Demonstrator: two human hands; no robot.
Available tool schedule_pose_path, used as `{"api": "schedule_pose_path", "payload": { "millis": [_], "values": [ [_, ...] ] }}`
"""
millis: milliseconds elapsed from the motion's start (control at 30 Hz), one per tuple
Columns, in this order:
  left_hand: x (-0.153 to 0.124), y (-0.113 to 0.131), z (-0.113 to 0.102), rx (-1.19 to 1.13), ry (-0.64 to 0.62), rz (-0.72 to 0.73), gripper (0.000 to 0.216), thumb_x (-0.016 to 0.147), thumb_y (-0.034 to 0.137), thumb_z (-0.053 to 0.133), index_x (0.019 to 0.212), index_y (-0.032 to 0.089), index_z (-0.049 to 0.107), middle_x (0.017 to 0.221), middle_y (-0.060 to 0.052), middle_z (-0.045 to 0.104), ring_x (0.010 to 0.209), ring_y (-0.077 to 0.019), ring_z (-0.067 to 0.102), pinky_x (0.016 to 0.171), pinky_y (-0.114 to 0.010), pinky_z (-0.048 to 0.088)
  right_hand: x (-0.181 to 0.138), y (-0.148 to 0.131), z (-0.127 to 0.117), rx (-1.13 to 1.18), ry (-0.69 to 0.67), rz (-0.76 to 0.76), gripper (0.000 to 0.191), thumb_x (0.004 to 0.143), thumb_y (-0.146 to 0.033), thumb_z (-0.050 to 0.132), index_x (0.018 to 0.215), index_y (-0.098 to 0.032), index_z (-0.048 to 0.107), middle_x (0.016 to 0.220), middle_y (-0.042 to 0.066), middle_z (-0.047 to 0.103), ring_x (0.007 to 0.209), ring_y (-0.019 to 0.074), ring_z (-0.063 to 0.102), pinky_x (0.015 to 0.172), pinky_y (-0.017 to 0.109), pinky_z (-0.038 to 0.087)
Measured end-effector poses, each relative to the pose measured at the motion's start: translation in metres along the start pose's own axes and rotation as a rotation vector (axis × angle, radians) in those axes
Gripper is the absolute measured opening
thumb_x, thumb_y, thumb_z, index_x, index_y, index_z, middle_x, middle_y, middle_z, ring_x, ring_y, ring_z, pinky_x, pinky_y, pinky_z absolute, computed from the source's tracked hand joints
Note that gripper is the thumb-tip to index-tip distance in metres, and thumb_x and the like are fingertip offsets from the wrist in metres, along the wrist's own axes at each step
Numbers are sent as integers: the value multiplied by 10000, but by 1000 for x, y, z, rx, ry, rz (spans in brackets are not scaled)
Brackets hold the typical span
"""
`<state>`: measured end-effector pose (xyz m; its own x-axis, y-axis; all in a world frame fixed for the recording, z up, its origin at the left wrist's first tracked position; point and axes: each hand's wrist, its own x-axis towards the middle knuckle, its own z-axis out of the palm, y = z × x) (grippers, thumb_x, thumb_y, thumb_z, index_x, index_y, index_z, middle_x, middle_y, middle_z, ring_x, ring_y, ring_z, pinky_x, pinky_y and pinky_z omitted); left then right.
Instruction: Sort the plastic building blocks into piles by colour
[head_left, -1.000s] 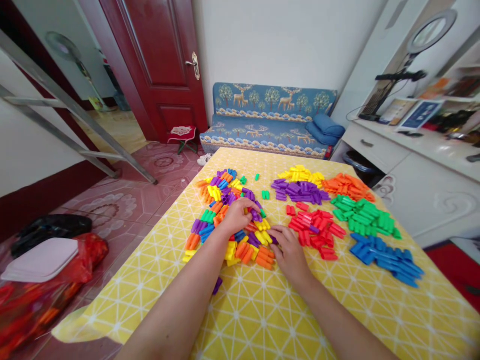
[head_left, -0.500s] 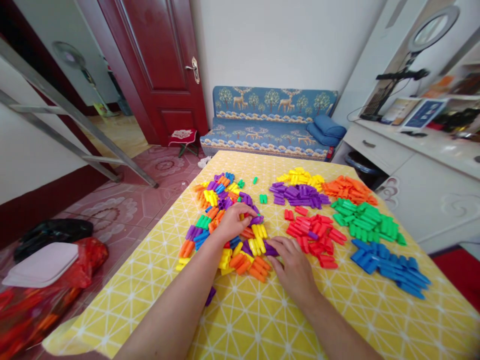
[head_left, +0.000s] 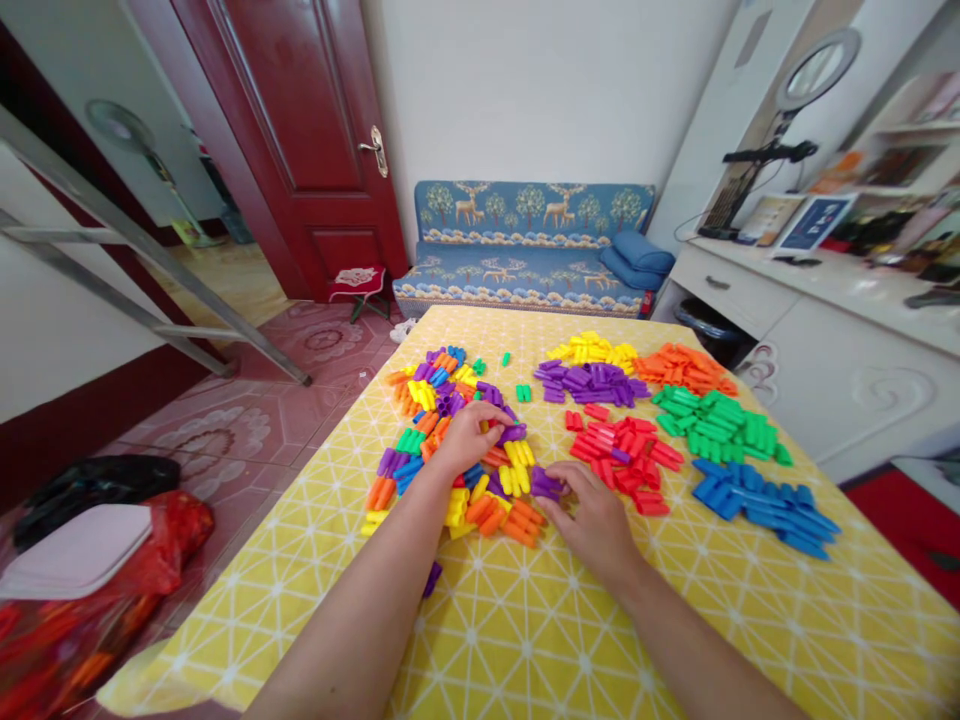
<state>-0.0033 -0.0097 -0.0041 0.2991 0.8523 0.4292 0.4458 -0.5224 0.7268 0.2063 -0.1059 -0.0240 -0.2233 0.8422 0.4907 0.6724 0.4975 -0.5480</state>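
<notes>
A mixed heap of small plastic blocks [head_left: 439, 420] in many colours lies on the yellow tablecloth [head_left: 570, 620]. My left hand [head_left: 471, 438] rests on that heap, its fingers pinched round a purple block [head_left: 514, 433]. My right hand [head_left: 592, 515] sits at the heap's right edge, fingers curled onto purple blocks [head_left: 546, 484]. To the right lie sorted piles: yellow [head_left: 592, 350], purple [head_left: 589, 381], orange [head_left: 686, 368], red [head_left: 626, 450], green [head_left: 716, 422] and blue [head_left: 765, 502].
A single purple block [head_left: 432, 578] lies near my left forearm. Left of the table are a red bag [head_left: 112, 570] on the tiled floor and a metal ladder [head_left: 150, 250]. Behind stand a blue sofa [head_left: 525, 250], a red door [head_left: 300, 140] and a white cabinet [head_left: 847, 340].
My left hand has closed on a purple block in the heap. My right hand has shifted slightly onto the purple blocks. The camera has tilted a little.
</notes>
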Motion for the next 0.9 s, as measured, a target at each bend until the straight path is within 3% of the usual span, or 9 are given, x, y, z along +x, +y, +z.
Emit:
{"api": "schedule_pose_path", "payload": {
  "millis": [133, 300, 400, 500, 733, 900],
  "values": [
    [0, -2, 0, -19, 9, -16, 207, 772, 85, 559, 852, 177, 725, 908, -54, 724, 891, -185, 644, 865, -326, 492, 23, 1, -12, -43, 61, -54, 212, 798, -273, 650, 999, -224, 609, 991, 57, 671, 886, 213, 633, 792, 353, 520],
    [1, -1, 0, -36, 15, -43, 211, 767, 73, 562, 849, 171, 729, 910, -57, 726, 899, -189, 647, 864, -321, 495, 102, 26, -32, -256, 102, -39, 243, 775, -348, 664, 967, -199, 650, 957, 60, 687, 831, 223, 638, 734, 348, 494],
    [1, 2, -1, -45, 20, -62, 226, 753, 50, 558, 839, 168, 731, 897, -56, 727, 890, -187, 649, 850, -311, 501, 146, 45, -32, -410, 61, 17, 259, 774, -345, 659, 975, -181, 663, 940, 69, 697, 843, 233, 640, 713, 332, 472],
    [0, 3, -2, -55, 21, -57, 230, 760, 52, 551, 846, 167, 730, 892, -56, 723, 883, -185, 645, 842, -307, 501, 170, 59, -22, -561, -30, 36, 257, 789, -338, 648, 987, -176, 669, 942, 81, 698, 870, 230, 636, 703, 307, 450],
    [1, -4, 1, -72, 27, -48, 241, 762, 44, 545, 852, 168, 730, 902, -52, 714, 890, -179, 635, 857, -303, 486, 172, 64, -8, -751, -195, -31, 187, 800, -232, 641, 960, -160, 705, 1008, 133, 657, 959, 262, 593, 760, 333, 442],
    [1, -9, 3, -97, 23, -39, 229, 773, 55, 548, 870, 158, 728, 902, -61, 711, 887, -180, 634, 836, -291, 486, 135, 40, -4, -452, -69, -74, 198, 863, -223, 556, 982, -189, 710, 1083, 95, 642, 1034, 246, 569, 882, 357, 441]
  ]
}}
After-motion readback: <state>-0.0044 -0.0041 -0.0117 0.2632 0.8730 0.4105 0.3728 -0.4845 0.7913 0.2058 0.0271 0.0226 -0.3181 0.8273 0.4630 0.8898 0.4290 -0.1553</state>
